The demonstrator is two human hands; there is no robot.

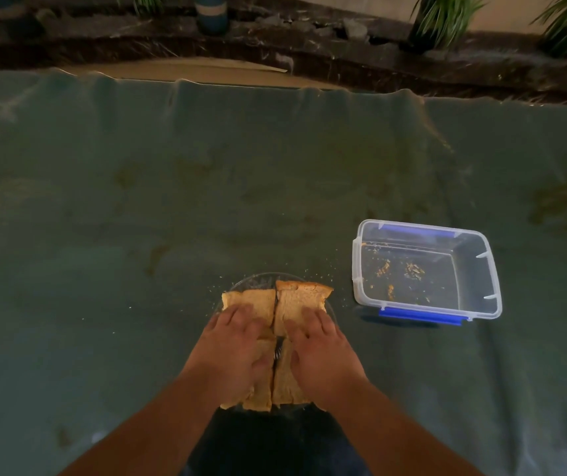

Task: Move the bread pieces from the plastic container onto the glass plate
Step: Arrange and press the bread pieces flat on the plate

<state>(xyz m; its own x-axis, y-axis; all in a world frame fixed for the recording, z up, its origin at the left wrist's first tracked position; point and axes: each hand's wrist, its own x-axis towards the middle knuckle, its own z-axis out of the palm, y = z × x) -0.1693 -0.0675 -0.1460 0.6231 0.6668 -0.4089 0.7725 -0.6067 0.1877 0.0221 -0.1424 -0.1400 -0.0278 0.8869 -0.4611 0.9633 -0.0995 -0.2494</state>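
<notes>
Since the bread pieces [277, 310] already lie on the glass plate [258, 280] at lower centre of the frame, right under the hands, nothing seems left to fetch. Four pieces can be made out, two at the far edge and two nearer the person, split by a seam running away from the body; whether more hide beneath the palms cannot be told. The left hand [232, 352] lies flat on the left pair, fingers spread, and the right hand [320, 355] lies flat on the right pair; both press down with palms open, gripping nothing. Only the plate's far rim shows beyond the bread.

To the right of the plate, nearer the right hand and well apart from it, sits the one plastic container [426, 269] with blue clips, its long axis across the frame. It holds only crumbs [412, 271], so the move looks finished. More crumbs dot the green cloth [138, 201] covering the counter.
</notes>
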